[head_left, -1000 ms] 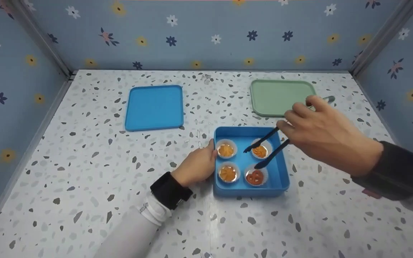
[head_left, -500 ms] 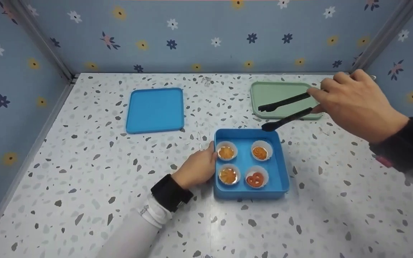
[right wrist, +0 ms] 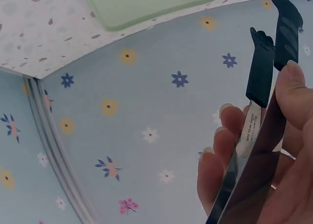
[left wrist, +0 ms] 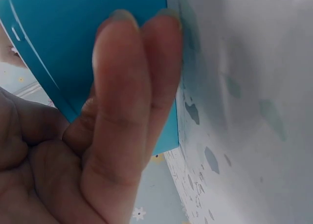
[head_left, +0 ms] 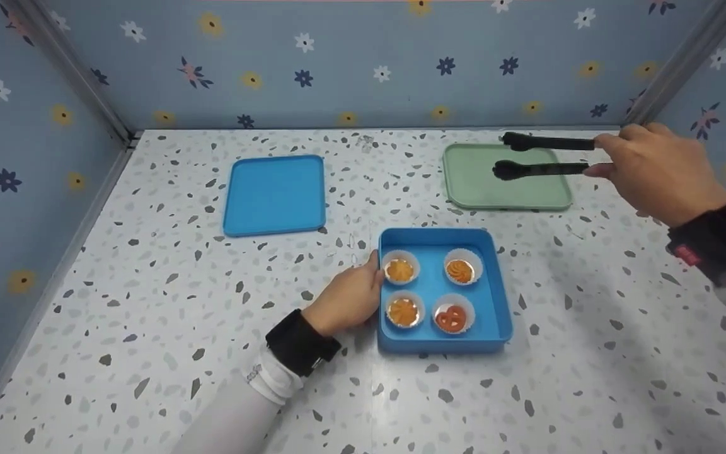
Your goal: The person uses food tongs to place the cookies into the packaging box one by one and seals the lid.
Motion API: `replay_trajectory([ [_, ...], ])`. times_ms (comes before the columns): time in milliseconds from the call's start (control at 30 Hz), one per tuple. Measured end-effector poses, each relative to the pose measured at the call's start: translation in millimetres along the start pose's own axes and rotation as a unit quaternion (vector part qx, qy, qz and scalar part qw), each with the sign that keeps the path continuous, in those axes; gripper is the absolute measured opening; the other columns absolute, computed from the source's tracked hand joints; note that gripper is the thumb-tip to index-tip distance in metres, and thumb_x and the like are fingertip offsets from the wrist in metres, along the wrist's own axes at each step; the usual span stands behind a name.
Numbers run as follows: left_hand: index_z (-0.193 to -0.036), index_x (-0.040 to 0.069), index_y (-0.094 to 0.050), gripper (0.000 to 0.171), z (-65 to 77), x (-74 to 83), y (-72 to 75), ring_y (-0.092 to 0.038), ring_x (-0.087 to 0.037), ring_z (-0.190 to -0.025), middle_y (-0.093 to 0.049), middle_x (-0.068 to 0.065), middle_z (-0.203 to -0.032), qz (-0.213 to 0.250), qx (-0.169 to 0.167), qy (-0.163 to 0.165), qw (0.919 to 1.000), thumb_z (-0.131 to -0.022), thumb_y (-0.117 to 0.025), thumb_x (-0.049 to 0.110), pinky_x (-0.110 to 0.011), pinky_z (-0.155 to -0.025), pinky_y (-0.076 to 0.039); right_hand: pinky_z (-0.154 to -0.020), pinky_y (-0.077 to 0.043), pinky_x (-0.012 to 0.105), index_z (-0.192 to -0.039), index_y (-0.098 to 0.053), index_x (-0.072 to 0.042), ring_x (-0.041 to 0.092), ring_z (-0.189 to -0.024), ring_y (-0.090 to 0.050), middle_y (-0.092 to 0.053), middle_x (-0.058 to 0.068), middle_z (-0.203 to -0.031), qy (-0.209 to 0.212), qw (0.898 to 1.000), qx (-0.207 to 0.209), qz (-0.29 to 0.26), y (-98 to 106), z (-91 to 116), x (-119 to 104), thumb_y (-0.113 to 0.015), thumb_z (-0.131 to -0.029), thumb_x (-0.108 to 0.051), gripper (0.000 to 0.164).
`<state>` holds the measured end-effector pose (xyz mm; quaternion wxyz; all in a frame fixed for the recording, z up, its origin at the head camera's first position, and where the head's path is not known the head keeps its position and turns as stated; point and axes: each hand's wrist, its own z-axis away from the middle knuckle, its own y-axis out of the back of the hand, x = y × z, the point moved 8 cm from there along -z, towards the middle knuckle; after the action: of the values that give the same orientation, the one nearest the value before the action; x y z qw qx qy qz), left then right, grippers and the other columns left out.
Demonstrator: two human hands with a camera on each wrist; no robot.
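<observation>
A blue square box stands on the speckled table with several white paper cups inside. Rosette-shaped cookies lie in the two left cups. The back right cup holds a swirled cookie, and the front right one a pretzel. My left hand rests against the box's left wall, its fingers extended along the side in the left wrist view. Up at the right, my right hand grips a pair of tongs with black tips. The tips are apart with nothing between them, above the green tray.
A flat blue lid-like square lies at the back left of the table. Flower-patterned walls close off the back and both sides. The green tray lies behind the box, to the right.
My right hand has lifted the tongs out from over the box, moving back and to the right until their tips are above the green tray. My left hand stays at the box.
</observation>
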<state>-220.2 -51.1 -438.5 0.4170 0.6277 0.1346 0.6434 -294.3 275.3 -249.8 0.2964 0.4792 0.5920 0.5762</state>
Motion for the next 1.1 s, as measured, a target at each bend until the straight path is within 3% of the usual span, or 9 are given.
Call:
replay_trajectory([
  [167,-0.155,-0.004,-0.018,0.058,0.4,-0.1,-0.1,-0.060,-0.027,-0.112,-0.047,-0.023,-0.145,0.009,-0.001,0.004,1.0000,-0.109,-0.034,0.027,-0.039,-0.104,-0.043,-0.067,-0.046,0.063,-0.112,-0.060,0.011,0.049,-0.081,-0.055,-0.058,0.030,-0.089,-0.020,0.997,0.030,-0.066,-25.9,1.5,22.8,-0.067,-0.096,-0.017,0.033],
  [300,-0.156,-0.003,-0.017,0.058,0.7,0.2,0.0,-0.063,-0.024,-0.091,-0.059,-0.023,-0.131,0.015,-0.002,0.003,0.9999,-0.109,-0.034,0.026,-0.038,-0.094,-0.049,-0.072,-0.044,0.063,-0.110,-0.059,0.014,0.051,-0.084,-0.055,-0.059,0.034,-0.092,-0.046,0.993,0.011,-0.109,-50.6,0.5,40.7,-0.064,-0.098,-0.018,0.035],
  [367,-0.156,-0.002,-0.016,0.058,0.7,-0.4,-1.0,-0.061,-0.021,-0.077,-0.065,-0.021,-0.113,0.021,-0.007,0.007,0.9997,-0.109,-0.034,0.027,-0.036,-0.083,-0.051,-0.072,-0.044,0.064,-0.110,-0.059,0.015,0.052,-0.084,-0.055,-0.060,0.034,-0.092,-0.069,0.990,-0.004,-0.127,-62.5,0.3,50.5,-0.060,-0.101,-0.023,0.039],
  [467,-0.157,-0.001,-0.015,0.059,0.9,-0.6,-1.8,-0.057,-0.019,-0.063,-0.064,-0.014,-0.089,0.028,-0.013,0.010,0.9995,-0.109,-0.033,0.028,-0.036,-0.070,-0.051,-0.068,-0.042,0.064,-0.102,-0.058,0.015,0.052,-0.081,-0.054,-0.059,0.034,-0.086,-0.101,0.985,-0.009,-0.142,-77.5,1.0,65.1,-0.056,-0.103,-0.028,0.043],
  [600,-0.157,0.000,-0.014,0.059,0.6,0.0,-1.7,-0.055,-0.019,-0.055,-0.056,-0.007,-0.073,0.027,-0.015,0.011,0.9995,-0.109,-0.033,0.029,-0.035,-0.057,-0.049,-0.064,-0.041,0.066,-0.093,-0.059,0.017,0.056,-0.077,-0.054,-0.058,0.037,-0.082,-0.139,0.979,-0.005,-0.151,-95.6,3.5,84.3,-0.055,-0.103,-0.031,0.050],
  [700,-0.157,-0.001,-0.015,0.060,1.2,-0.1,-1.7,-0.054,-0.018,-0.052,-0.055,-0.006,-0.071,0.025,-0.013,0.011,0.9995,-0.108,-0.033,0.029,-0.034,-0.055,-0.049,-0.061,-0.041,0.064,-0.082,-0.060,0.016,0.052,-0.068,-0.054,-0.057,0.033,-0.073,-0.171,0.972,-0.008,-0.159,-109.6,6.4,98.7,-0.055,-0.102,-0.033,0.053],
  [867,-0.155,-0.005,-0.017,0.061,2.0,2.4,-0.5,-0.050,-0.016,-0.047,-0.053,-0.006,-0.067,0.036,-0.009,0.005,0.9993,-0.107,-0.036,0.027,-0.034,-0.052,-0.048,-0.050,-0.041,0.053,-0.057,-0.050,0.002,0.037,-0.052,-0.051,-0.049,0.015,-0.053,-0.224,0.960,-0.030,-0.168,-134.9,14.9,121.8,-0.056,-0.101,-0.036,0.058],
  [1000,-0.155,-0.005,-0.016,0.062,1.9,0.6,-1.0,-0.049,-0.015,-0.047,-0.053,-0.005,-0.067,0.040,-0.012,0.012,0.9991,-0.107,-0.036,0.029,-0.035,-0.051,-0.049,-0.061,-0.045,0.058,-0.068,-0.055,0.015,0.047,-0.061,-0.054,-0.053,0.029,-0.062,-0.267,0.947,-0.071,-0.166,-152.4,21.2,131.5,-0.053,-0.102,-0.037,0.062],
  [1100,-0.155,-0.004,-0.015,0.062,1.6,-0.9,-1.3,-0.049,-0.015,-0.048,-0.053,-0.005,-0.066,0.039,-0.014,0.016,0.9990,-0.108,-0.035,0.031,-0.035,-0.051,-0.049,-0.079,-0.043,0.067,-0.091,-0.055,0.027,0.060,-0.082,-0.055,-0.055,0.045,-0.087,-0.285,0.942,-0.092,-0.151,-161.3,23.5,135.2,-0.051,-0.103,-0.037,0.065],
])
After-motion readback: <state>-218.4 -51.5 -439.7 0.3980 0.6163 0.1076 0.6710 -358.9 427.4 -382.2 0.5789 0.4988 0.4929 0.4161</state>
